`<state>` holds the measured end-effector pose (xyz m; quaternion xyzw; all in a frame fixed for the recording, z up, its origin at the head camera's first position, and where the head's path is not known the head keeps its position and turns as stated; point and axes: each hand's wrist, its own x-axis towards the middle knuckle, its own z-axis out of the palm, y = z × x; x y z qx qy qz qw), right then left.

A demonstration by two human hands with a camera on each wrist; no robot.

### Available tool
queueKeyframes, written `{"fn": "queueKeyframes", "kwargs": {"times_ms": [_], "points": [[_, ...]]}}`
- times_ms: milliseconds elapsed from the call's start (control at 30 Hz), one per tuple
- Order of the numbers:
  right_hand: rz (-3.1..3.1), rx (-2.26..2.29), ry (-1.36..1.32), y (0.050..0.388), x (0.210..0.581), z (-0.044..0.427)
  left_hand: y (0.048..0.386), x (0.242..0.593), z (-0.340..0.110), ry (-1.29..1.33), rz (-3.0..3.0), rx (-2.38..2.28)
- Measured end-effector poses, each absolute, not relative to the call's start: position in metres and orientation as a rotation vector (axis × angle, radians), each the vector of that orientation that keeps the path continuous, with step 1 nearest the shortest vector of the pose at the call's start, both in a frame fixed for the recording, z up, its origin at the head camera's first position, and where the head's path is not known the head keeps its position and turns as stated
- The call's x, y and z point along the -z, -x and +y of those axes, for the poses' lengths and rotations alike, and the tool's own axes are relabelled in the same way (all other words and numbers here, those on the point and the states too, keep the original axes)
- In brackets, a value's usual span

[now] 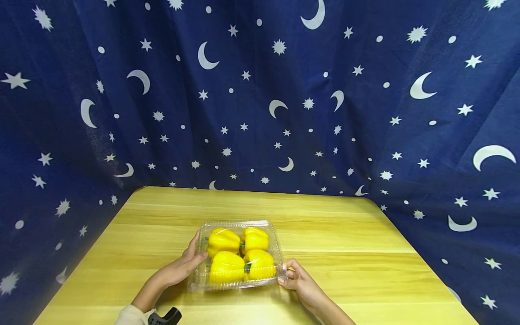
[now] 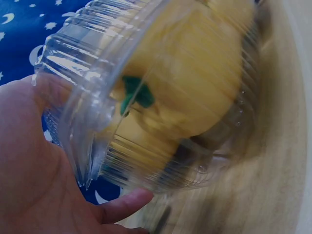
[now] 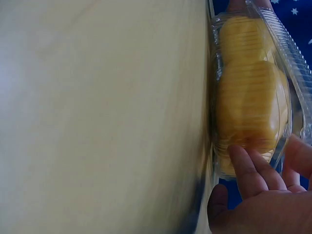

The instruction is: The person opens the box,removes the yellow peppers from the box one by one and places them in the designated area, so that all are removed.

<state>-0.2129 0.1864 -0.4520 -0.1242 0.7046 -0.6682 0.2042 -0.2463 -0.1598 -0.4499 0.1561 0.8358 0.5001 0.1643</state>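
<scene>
A clear plastic clamshell box (image 1: 278, 246) holds several yellow bell peppers (image 1: 226, 266) with green stems. My left hand (image 1: 180, 269) grips the box's left side, its thumb over the rim. In the left wrist view, a green stem (image 2: 138, 91) shows through the ribbed plastic near that hand (image 2: 34, 165). At the near right corner, my right hand (image 1: 302, 285) pinches the rim between thumb and fingers. The right wrist view has the right hand's fingers (image 3: 248, 178) against the ribbed side wall. The near side of the box seems tilted slightly off the table.
The box is over the near middle of a light wooden table (image 1: 337, 239). A dark blue curtain (image 1: 252, 95) with white moons and stars hangs behind the table and along both sides. A black device (image 1: 164, 317) is strapped to the left wrist.
</scene>
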Motion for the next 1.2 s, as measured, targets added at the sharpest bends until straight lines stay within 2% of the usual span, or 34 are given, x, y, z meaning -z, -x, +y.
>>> {"fn": "queueKeyframes", "kwargs": {"times_ms": [267, 900, 1200], "points": [[1.99, 1.824, 0.389, 0.212, 0.445, 0.188, 0.247, 0.449, -0.162, -0.473, 2.364, -1.447], [2.342, 1.567, 0.563, 0.235, 0.43, 0.193, 0.246, 0.452, -0.163, -0.468, 2.351, -1.461], [2.006, 1.674, 0.763, 0.244, 0.431, 0.198, 0.247, 0.452, -0.165, -0.445, 2.372, -1.45]]}}
